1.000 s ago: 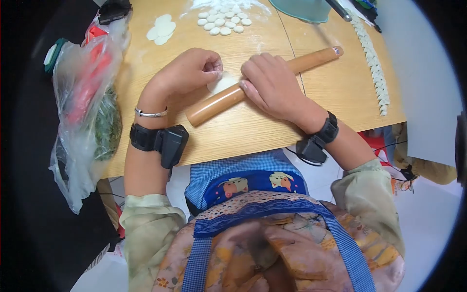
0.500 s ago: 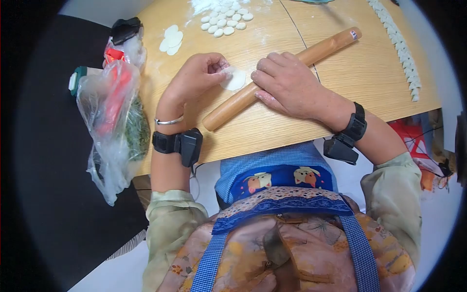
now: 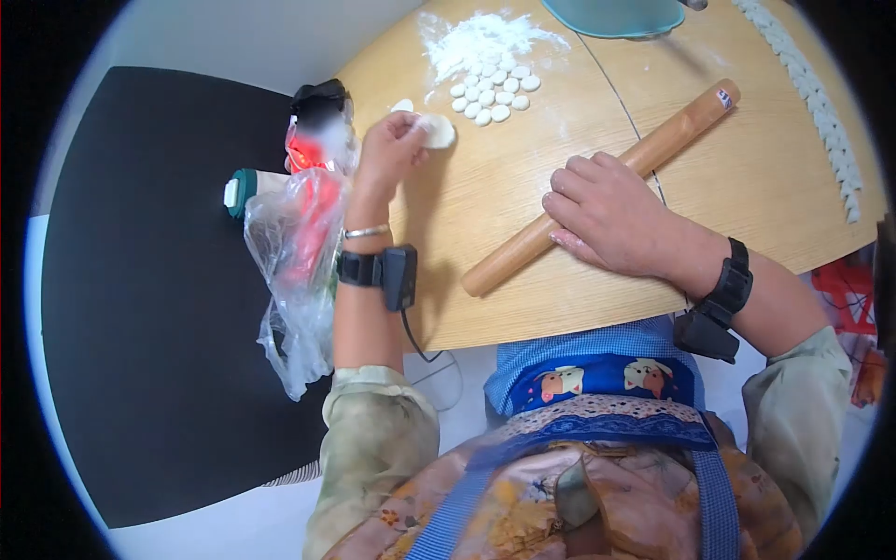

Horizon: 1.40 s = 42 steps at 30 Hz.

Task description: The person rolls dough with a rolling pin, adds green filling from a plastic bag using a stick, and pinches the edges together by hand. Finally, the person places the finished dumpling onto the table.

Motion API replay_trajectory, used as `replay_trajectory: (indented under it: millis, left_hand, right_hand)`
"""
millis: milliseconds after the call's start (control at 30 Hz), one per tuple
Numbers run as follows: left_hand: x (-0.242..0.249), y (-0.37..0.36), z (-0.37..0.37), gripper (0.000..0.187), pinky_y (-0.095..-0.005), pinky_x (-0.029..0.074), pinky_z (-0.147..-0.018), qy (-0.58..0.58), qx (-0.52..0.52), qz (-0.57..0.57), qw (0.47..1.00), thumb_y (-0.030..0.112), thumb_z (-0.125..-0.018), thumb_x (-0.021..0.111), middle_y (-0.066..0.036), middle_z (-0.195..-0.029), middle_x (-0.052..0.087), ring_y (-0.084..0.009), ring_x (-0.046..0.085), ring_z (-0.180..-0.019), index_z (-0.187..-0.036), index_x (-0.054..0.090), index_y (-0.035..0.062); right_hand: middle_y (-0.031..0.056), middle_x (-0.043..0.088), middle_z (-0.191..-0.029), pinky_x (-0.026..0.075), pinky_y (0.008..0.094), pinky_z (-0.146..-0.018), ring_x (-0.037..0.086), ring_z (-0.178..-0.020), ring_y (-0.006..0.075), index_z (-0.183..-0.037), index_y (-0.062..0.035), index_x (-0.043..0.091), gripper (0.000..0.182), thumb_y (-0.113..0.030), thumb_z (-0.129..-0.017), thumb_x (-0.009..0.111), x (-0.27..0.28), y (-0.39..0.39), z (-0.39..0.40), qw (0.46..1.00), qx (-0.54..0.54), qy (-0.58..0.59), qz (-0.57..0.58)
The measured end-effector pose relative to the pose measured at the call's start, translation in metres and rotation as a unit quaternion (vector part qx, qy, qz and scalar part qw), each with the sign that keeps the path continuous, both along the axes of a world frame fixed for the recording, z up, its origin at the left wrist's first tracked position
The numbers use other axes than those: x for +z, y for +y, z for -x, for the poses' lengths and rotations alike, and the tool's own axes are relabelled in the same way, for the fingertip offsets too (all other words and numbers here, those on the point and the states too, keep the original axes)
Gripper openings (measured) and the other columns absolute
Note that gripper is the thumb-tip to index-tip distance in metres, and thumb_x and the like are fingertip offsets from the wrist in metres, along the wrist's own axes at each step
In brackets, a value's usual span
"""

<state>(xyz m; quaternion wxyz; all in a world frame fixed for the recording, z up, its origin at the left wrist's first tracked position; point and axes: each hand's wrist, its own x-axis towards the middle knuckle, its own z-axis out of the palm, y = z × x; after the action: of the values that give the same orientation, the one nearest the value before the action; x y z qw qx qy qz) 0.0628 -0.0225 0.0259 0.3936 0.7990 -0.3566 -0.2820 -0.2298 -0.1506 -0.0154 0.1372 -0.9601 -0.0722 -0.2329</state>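
Pinched in my left hand [image 3: 392, 149] is a round, flat dough wrapper [image 3: 436, 133], held up over the left part of the table. Behind that hand, one edge of another wrapper [image 3: 402, 106] shows; the rest of the pile is hidden. My right hand [image 3: 607, 213] is wrapped around the middle of a wooden rolling pin [image 3: 686, 133], which lies slantwise on the table. Beyond my left hand sits a group of small, flattened dough pieces [image 3: 485, 93], next to a heap of white flour [image 3: 481, 42].
A long strip of cut dough [image 3: 810, 98] runs along the right side of the wooden table [image 3: 523, 322]. At the far edge stands a blue-green container [image 3: 616, 21]. Plastic bags [image 3: 303, 252] and a green-lidded bottle [image 3: 241, 193] are at the left edge.
My left hand has lifted the wrapper off the table beside the rolling pin and carried it left, toward the wrapper pile. My right hand stays on the rolling pin. The camera view has shifted.
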Motion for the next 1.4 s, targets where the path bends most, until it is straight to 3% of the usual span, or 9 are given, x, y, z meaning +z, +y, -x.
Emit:
replay_trajectory:
  millis: [67, 167, 267, 567, 733, 800, 933, 1000, 1400]
  left_hand:
    - [-0.005, -0.01, -0.031, 0.016, -0.0211, 0.045, -0.059, -0.074, 0.066, -0.002, 0.995, 0.014, -0.094, 0.065, -0.001, -0.08, 0.065, -0.0067, 0.057, -0.063, -0.102, 0.067, -0.0001]
    - [-0.016, -0.012, -0.074, 0.017, -0.0221, 0.045, -0.056, -0.155, 0.08, -0.054, 0.983, 0.014, -0.093, 0.065, -0.001, -0.077, 0.065, -0.0074, 0.057, -0.061, -0.101, 0.068, -0.0004]
    - [-0.015, -0.008, -0.084, 0.013, -0.0246, 0.046, -0.053, -0.144, 0.098, -0.058, 0.983, 0.011, -0.087, 0.067, -0.004, -0.071, 0.065, -0.0106, 0.06, -0.058, -0.089, 0.067, -0.0011]
    - [-0.023, 0.002, -0.099, 0.014, -0.0259, 0.048, -0.055, -0.161, 0.126, -0.056, 0.977, 0.011, -0.086, 0.067, -0.006, -0.073, 0.068, -0.0127, 0.063, -0.06, -0.091, 0.068, -0.0022]
    - [-0.028, -0.026, -0.07, 0.019, -0.0293, 0.053, -0.065, -0.294, 0.104, 0.003, 0.95, 0.013, -0.087, 0.067, -0.009, -0.081, 0.072, -0.0169, 0.067, -0.071, -0.097, 0.069, -0.0025]
    - [-0.023, -0.044, -0.039, 0.019, -0.0305, 0.054, -0.073, -0.256, 0.039, 0.059, 0.964, 0.013, -0.089, 0.066, -0.011, -0.086, 0.073, -0.0185, 0.068, -0.078, -0.099, 0.07, -0.0018]
    - [-0.026, -0.071, -0.015, 0.019, -0.0334, 0.054, -0.077, -0.323, -0.075, 0.095, 0.939, 0.011, -0.088, 0.063, -0.015, -0.092, 0.072, -0.0236, 0.068, -0.082, -0.101, 0.071, -0.0015]
    - [-0.023, -0.085, -0.007, 0.021, -0.0352, 0.054, -0.077, -0.312, -0.079, 0.083, 0.943, 0.011, -0.087, 0.063, -0.016, -0.093, 0.071, -0.0252, 0.068, -0.083, -0.103, 0.071, -0.001]
    - [-0.015, -0.135, 0.012, 0.02, -0.0354, 0.055, -0.074, -0.31, -0.039, -0.068, 0.948, 0.018, -0.081, 0.071, -0.012, -0.082, 0.072, -0.0254, 0.07, -0.079, -0.092, 0.073, 0.0018]
  right_hand:
    - [0.0072, 0.058, -0.091, 0.044, 0.0372, -0.081, 0.055, -0.092, 0.0228, -0.093, -0.0062, 0.062, 0.027, -0.031, -0.085, 0.068, -0.001, 0.0, 0.001, 1.0, 0.002, -0.019, 0.0]
    - [0.0069, 0.057, -0.089, 0.044, 0.0369, -0.081, 0.055, -0.091, 0.0222, -0.092, -0.0061, 0.062, 0.027, -0.031, -0.085, 0.068, 0.001, 0.0, 0.002, 1.0, 0.003, 0.004, 0.001]
    - [0.0065, 0.057, -0.088, 0.043, 0.0365, -0.08, 0.055, -0.09, 0.0219, -0.09, -0.0062, 0.063, 0.026, -0.031, -0.085, 0.068, 0.002, -0.001, 0.003, 1.0, 0.003, 0.0, 0.0]
    - [0.0061, 0.057, -0.088, 0.043, 0.0366, -0.079, 0.055, -0.091, 0.022, -0.088, -0.0076, 0.062, 0.025, -0.032, -0.087, 0.067, -0.004, -0.001, 0.001, 1.0, 0.002, -0.019, -0.018]
    - [0.0063, 0.057, -0.088, 0.044, 0.0372, -0.079, 0.056, -0.092, 0.0223, -0.088, -0.0078, 0.062, 0.024, -0.032, -0.087, 0.066, 0.001, 0.001, 0.0, 1.0, -0.006, -0.005, -0.011]
    - [0.0063, 0.057, -0.089, 0.044, 0.0374, -0.079, 0.056, -0.092, 0.0225, -0.087, -0.0077, 0.063, 0.024, -0.032, -0.087, 0.066, 0.0, 0.0, 0.001, 1.0, -0.006, -0.006, -0.006]
    - [0.0067, 0.056, -0.089, 0.044, 0.0377, -0.079, 0.056, -0.091, 0.0231, -0.088, -0.0073, 0.061, 0.024, -0.03, -0.085, 0.068, -0.003, 0.001, 0.001, 1.0, 0.001, -0.006, -0.012]
    - [0.007, 0.055, -0.09, 0.043, 0.038, -0.079, 0.054, -0.09, 0.0237, -0.087, -0.0071, 0.059, 0.025, -0.029, -0.082, 0.07, -0.002, 0.001, 0.001, 1.0, 0.003, -0.011, -0.022]
    - [0.0075, 0.059, -0.091, 0.044, 0.0369, -0.082, 0.057, -0.095, 0.0229, -0.091, -0.0068, 0.066, 0.026, -0.033, -0.089, 0.064, -0.001, 0.0, 0.002, 1.0, -0.002, -0.003, -0.008]
